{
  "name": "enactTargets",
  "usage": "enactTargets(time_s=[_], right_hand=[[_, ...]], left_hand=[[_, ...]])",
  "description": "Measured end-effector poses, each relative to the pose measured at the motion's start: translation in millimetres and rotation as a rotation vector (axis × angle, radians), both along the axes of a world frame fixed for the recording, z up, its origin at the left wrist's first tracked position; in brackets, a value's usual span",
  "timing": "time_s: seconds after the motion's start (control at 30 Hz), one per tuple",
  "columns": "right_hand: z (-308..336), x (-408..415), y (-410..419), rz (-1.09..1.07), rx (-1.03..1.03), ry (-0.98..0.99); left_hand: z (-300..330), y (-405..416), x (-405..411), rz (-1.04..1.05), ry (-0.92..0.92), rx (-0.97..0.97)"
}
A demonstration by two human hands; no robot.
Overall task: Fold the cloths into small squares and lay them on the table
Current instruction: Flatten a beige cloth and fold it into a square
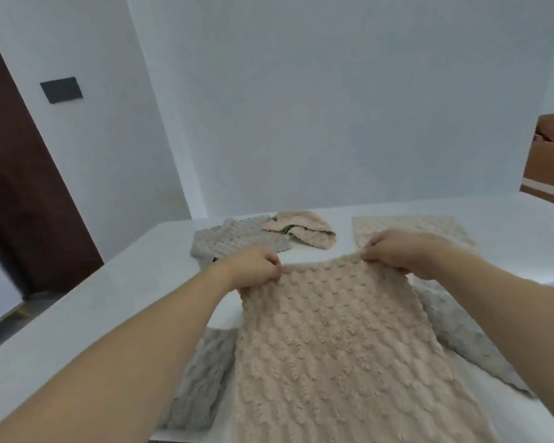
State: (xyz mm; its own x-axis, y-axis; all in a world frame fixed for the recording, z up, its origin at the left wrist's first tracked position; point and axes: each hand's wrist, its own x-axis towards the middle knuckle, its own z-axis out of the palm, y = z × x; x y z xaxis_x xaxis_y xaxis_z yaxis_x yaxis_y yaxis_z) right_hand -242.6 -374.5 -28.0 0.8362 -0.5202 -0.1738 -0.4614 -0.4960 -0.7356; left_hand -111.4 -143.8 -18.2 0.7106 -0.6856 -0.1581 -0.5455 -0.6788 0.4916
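The white table (77, 314) carried every cloth in view, and by the look of it the task stood near its middle rather than its end; the largest piece, a beige bobble-textured cloth (339, 346), hung spread from its far edge toward the camera, over the near part of the table, unfolded or at most folded once, so its folding into a small square was judged still to be done; beneath and beside it lay a grey cloth (461, 334), showing at the right and again at the lower left, loose and not squared; whether these were one grey piece or two could not be told; at the far right a pale beige cloth (413, 228) lay flat, apparently folded and laid down; at the far middle a grey folded cloth (237, 241) sat touching a smaller, rumpled beige cloth (301, 233), which looked bunched rather than squared; the left hand (253, 270) pinched the far left corner of the spread cloth with curled fingers; the right hand (397, 251) gripped the far right corner likewise, holding the edge taut between them.
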Motion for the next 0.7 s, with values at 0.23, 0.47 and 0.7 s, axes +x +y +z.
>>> enactTargets(time_s=[0.23,0.47,0.7], right_hand=[[-78,77,-41,-0.081,-0.24,0.004],[-80,122,-56,-0.044,-0.583,-0.201],[-105,135,-9,0.217,-0.633,0.029]], left_hand=[[-77,-56,78,0.026,-0.149,0.009],[-82,-94,113,0.094,-0.503,-0.075],[-120,-99,89,-0.146,-0.418,0.042]])
